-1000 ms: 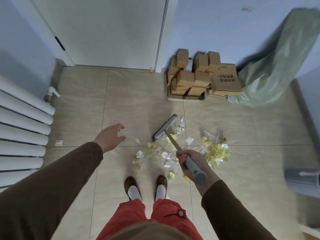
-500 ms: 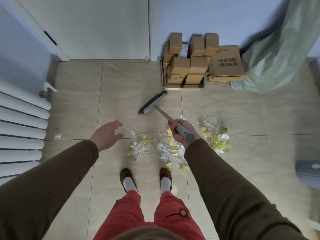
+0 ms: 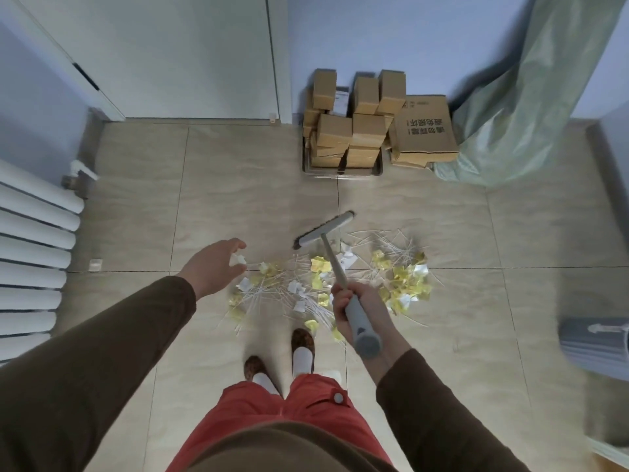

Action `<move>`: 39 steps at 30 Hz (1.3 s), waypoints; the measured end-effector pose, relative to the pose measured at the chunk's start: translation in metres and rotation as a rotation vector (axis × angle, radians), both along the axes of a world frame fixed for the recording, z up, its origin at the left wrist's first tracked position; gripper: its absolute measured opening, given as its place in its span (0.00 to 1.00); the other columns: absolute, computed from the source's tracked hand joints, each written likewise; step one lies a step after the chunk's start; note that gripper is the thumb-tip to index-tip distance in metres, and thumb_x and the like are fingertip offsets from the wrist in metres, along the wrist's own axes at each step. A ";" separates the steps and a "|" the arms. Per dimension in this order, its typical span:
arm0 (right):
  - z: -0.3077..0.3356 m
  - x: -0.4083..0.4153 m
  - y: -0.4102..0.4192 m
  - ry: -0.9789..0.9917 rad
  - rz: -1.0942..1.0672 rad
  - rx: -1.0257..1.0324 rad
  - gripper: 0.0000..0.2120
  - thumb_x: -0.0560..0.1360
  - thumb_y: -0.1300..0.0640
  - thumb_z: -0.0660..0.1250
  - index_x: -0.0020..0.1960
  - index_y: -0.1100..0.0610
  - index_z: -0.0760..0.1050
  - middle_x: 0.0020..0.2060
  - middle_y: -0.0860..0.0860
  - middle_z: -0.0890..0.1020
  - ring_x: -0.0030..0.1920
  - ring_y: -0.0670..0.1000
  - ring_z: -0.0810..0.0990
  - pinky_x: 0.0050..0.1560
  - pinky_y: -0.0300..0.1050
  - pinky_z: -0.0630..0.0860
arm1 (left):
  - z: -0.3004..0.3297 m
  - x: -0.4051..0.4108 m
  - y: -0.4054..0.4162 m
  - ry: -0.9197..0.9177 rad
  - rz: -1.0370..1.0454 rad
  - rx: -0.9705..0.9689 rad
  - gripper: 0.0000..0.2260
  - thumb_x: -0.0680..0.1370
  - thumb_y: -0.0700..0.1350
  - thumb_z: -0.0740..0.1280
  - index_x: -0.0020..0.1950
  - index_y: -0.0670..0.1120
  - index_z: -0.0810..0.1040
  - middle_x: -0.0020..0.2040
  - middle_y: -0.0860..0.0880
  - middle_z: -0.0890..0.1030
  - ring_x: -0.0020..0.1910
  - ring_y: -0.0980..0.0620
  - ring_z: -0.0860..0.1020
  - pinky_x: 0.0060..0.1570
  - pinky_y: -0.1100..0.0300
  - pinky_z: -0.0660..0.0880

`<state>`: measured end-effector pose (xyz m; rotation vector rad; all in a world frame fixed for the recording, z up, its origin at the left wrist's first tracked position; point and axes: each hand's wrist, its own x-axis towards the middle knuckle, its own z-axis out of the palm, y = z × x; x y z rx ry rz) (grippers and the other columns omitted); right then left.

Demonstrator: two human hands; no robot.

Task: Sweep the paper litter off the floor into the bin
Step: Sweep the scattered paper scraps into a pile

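Note:
Yellow and white paper litter [image 3: 405,287] with thin white strips lies scattered on the tiled floor just ahead of my feet. My right hand [image 3: 354,301] grips the grey handle of a broom [image 3: 325,229], whose head rests on the floor at the far edge of the litter. My left hand [image 3: 214,267] hovers over the left end of the litter with relaxed fingers, holding nothing. A grey bin [image 3: 595,345] shows partly at the right edge, blurred.
A stack of cardboard boxes [image 3: 364,131] stands against the far wall, a green plastic sheet [image 3: 531,97] to its right. A white radiator [image 3: 34,253] lines the left wall. A door [image 3: 177,52] is at the far left. My slippered feet [image 3: 303,345] stand behind the litter.
The broom head has pulled back from the far floor to the far edge of the litter. My right hand drew in toward my body. The left hand stayed hovering.

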<state>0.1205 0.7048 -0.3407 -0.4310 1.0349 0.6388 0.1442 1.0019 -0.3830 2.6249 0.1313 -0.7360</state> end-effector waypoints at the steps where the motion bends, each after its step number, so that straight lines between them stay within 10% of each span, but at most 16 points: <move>1: 0.003 -0.009 0.006 0.002 0.035 0.023 0.05 0.81 0.60 0.58 0.50 0.62 0.69 0.36 0.54 0.73 0.21 0.44 0.71 0.20 0.34 0.72 | 0.002 -0.003 0.002 -0.003 0.010 0.003 0.21 0.80 0.50 0.67 0.72 0.49 0.70 0.68 0.48 0.76 0.65 0.48 0.75 0.63 0.53 0.72; 13: -0.006 -0.068 0.117 -0.051 0.593 0.076 0.13 0.79 0.65 0.61 0.63 0.62 0.70 0.38 0.56 0.79 0.34 0.48 0.79 0.28 0.37 0.79 | -0.002 -0.114 0.065 0.046 0.277 0.016 0.22 0.79 0.50 0.69 0.71 0.48 0.71 0.67 0.45 0.77 0.63 0.45 0.76 0.62 0.51 0.73; 20: -0.043 -0.083 0.159 0.048 0.711 0.145 0.02 0.80 0.64 0.56 0.52 0.62 0.66 0.35 0.53 0.70 0.19 0.45 0.71 0.20 0.34 0.72 | -0.008 -0.170 0.067 0.114 0.353 0.022 0.22 0.79 0.48 0.69 0.72 0.46 0.71 0.67 0.43 0.78 0.63 0.43 0.77 0.62 0.49 0.74; 39: 0.006 -0.085 -0.112 0.069 0.691 -0.113 0.06 0.81 0.62 0.58 0.47 0.63 0.69 0.32 0.53 0.72 0.19 0.44 0.71 0.18 0.34 0.70 | -0.011 -0.165 -0.108 0.126 0.382 -0.002 0.21 0.79 0.50 0.67 0.72 0.49 0.71 0.68 0.45 0.76 0.65 0.45 0.76 0.64 0.49 0.73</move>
